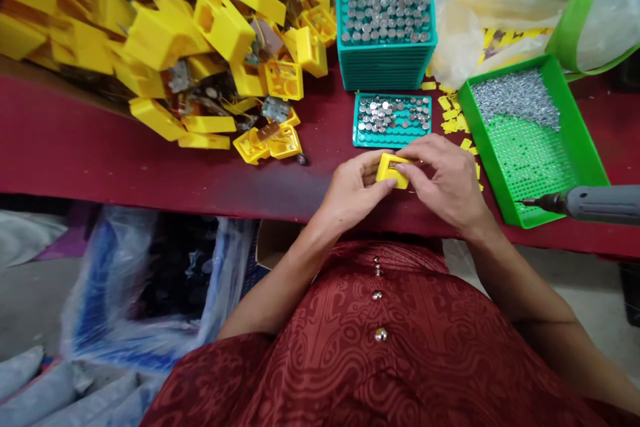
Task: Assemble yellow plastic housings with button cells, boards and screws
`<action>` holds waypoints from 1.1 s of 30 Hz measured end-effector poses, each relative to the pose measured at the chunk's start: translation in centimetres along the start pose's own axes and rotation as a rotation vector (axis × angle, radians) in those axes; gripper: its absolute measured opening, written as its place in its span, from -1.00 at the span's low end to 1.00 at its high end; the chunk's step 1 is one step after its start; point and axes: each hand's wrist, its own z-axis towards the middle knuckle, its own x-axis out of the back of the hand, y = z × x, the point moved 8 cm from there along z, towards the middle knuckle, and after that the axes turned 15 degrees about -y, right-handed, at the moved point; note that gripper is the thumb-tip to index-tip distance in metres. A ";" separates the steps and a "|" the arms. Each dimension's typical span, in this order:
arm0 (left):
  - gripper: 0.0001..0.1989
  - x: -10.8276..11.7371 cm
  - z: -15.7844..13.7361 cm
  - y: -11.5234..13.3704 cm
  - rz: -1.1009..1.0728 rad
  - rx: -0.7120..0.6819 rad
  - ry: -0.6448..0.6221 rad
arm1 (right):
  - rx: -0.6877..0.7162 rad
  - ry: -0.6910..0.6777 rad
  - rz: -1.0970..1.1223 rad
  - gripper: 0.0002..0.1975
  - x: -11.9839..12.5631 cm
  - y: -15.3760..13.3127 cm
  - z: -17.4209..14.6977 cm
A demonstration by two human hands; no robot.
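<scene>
A small yellow plastic case (385,177) is gripped between the thumb and fingers of my left hand (350,190), just above the table's front edge. My right hand (445,177) closes on the case from the other side, its thumb tip at a dark rectangular opening in the top. Whether a small part sits under that thumb is hidden. Directly beyond my hands lies a teal tray (393,137) with loose button cells (377,117) in it. Small flat yellow plastic pieces (450,113) are scattered by my right hand.
Behind stand stacked teal trays (387,67), the top one holding button cells. A green bin (590,153) of small screws (515,97) is at right, with an electric screwdriver (600,204) over its near corner. Yellow housings (160,33) heap up at left; a plastic-lined blue crate (90,320) stands below.
</scene>
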 end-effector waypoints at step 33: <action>-0.37 0.6 1.0 -2.7 -0.283 0.073 0.056 | 0.167 0.092 0.094 -0.84 -1.4 0.8 -1.8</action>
